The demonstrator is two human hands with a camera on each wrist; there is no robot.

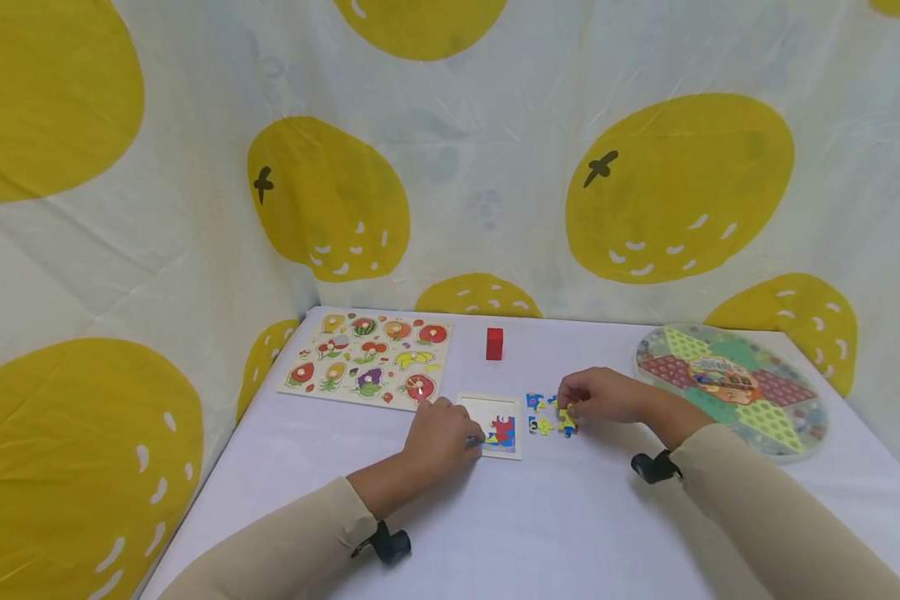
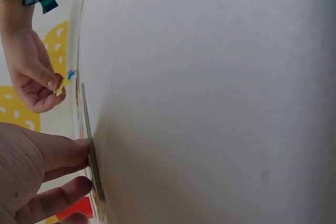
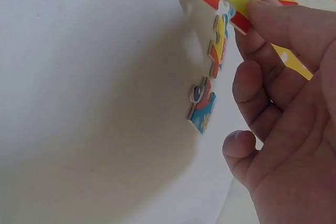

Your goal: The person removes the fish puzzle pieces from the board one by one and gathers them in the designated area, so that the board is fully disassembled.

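Observation:
A small square jigsaw tray (image 1: 517, 427) lies on the table with a few red and blue pieces fitted at its lower right. My left hand (image 1: 442, 437) reaches over its left side; in the left wrist view the thumb (image 2: 71, 152) and fingertips rest on the tray (image 2: 93, 163) near its edge. My right hand (image 1: 600, 396) pinches a yellow, blue and red jigsaw piece (image 3: 239, 1) between thumb and fingers, raised above the table. Loose jigsaw pieces (image 1: 540, 426) lie between the tray and my right hand; others (image 3: 203, 109) show in the right wrist view.
A fruit peg puzzle board (image 1: 371, 358) lies at the back left. Behind the jigsaw tray stands a red block (image 1: 494, 343). To the right lies an oval board-game case (image 1: 731, 387) with a star pattern. A fruit-printed curtain (image 1: 487, 167) hangs behind the table.

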